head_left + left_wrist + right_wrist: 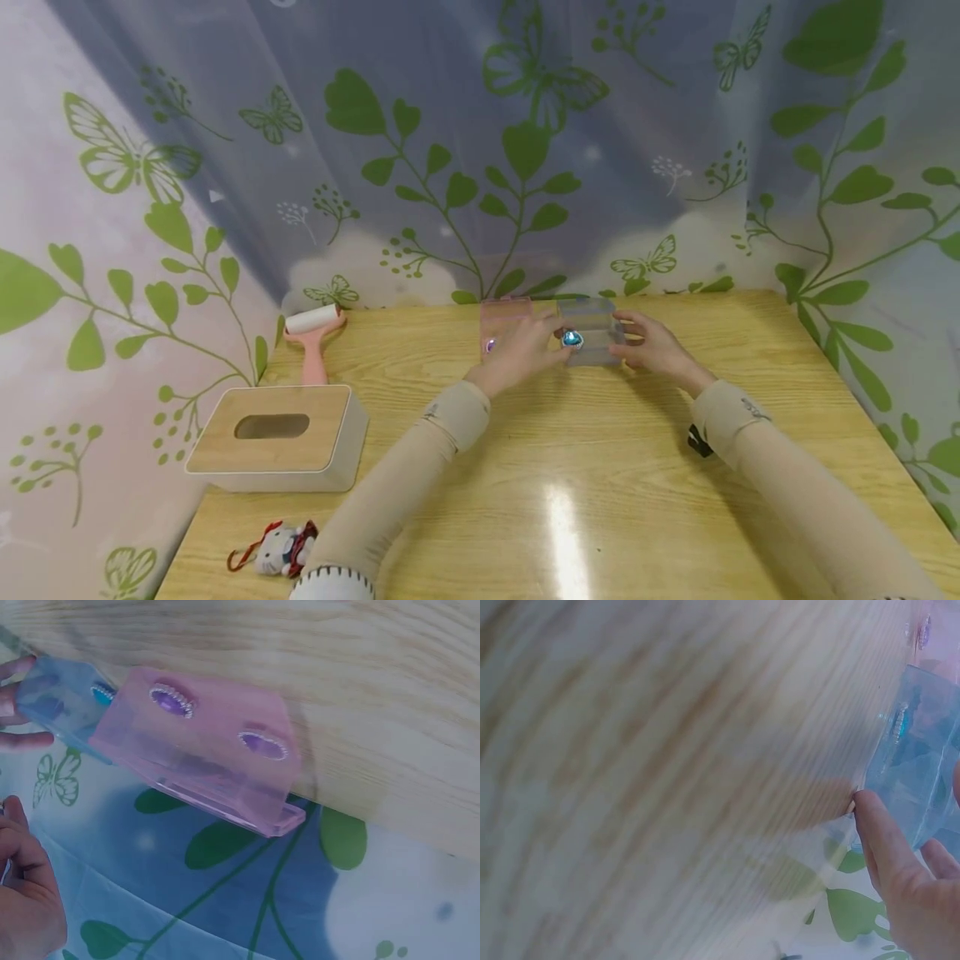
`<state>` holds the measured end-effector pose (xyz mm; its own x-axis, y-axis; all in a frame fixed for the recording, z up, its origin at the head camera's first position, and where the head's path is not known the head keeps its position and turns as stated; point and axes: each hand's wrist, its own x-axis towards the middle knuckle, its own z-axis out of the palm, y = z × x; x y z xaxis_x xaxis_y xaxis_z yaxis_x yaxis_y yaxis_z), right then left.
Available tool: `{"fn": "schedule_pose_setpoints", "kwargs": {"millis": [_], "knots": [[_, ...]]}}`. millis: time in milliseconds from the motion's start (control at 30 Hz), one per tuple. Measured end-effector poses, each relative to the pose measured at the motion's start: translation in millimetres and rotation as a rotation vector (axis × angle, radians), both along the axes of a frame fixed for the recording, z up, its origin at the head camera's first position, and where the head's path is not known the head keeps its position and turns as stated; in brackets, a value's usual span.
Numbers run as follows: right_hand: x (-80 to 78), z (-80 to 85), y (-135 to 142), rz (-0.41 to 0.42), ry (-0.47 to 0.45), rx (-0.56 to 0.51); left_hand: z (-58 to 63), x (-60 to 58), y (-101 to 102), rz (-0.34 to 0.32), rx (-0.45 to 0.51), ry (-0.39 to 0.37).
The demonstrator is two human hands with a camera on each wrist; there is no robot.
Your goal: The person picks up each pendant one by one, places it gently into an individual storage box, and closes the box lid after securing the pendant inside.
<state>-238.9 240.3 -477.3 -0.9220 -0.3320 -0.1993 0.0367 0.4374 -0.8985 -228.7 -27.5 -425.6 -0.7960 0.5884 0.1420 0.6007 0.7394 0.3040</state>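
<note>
My left hand point(525, 348) pinches a blue jewel point(572, 339) with a beaded silver rim between thumb and fingertips, at the near left of a clear blue box point(592, 357). In the left wrist view that hand's curled fingers show at the lower left edge. My right hand point(652, 343) holds the blue box at its right end, thumb and fingers spread across it. A teal jewel point(900, 722) stands inside that box. Left of it, partly behind my left hand, is a clear pink box point(217, 697) with two beaded purple jewels, one of them a purple jewel point(172, 702).
Both boxes stand on the wooden table point(510, 467) near the patterned curtain point(420, 167) at the back. On the left are a pink-handled lint roller point(313, 350), a wood-topped tissue box point(337, 417) and a small plush cat charm point(276, 552). A black object point(699, 442) shows by the right sleeve.
</note>
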Motion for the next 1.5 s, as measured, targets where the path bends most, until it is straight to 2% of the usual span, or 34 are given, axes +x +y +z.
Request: {"fn": "schedule_pose_setpoints", "kwargs": {"millis": [200,367,633,800,1133,1500], "knots": [[-0.5,1.4,3.1,0.015,-0.006,-0.005,1.3,-5.8,12.8,0.034,0.037,-0.058],[-1.8,0.1,5.3,0.043,0.001,-0.004,-0.2,-11.5,23.0,0.032,0.046,-0.046],[-3.0,-0.9,7.8,0.068,0.002,-0.017,0.2,-21.3,41.3,0.060,-0.048,-0.028],[-0.9,-1.2,8.1,0.066,-0.013,-0.021,-4.5,-24.2,50.5,0.035,-0.048,-0.035],[0.8,1.4,4.7,0.062,0.001,-0.020,-13.8,-32.9,58.8,0.055,-0.064,-0.025],[-1.6,-0.8,5.6,0.064,0.006,-0.018,-24.5,-45.1,64.9,0.051,-0.161,0.003]]}}
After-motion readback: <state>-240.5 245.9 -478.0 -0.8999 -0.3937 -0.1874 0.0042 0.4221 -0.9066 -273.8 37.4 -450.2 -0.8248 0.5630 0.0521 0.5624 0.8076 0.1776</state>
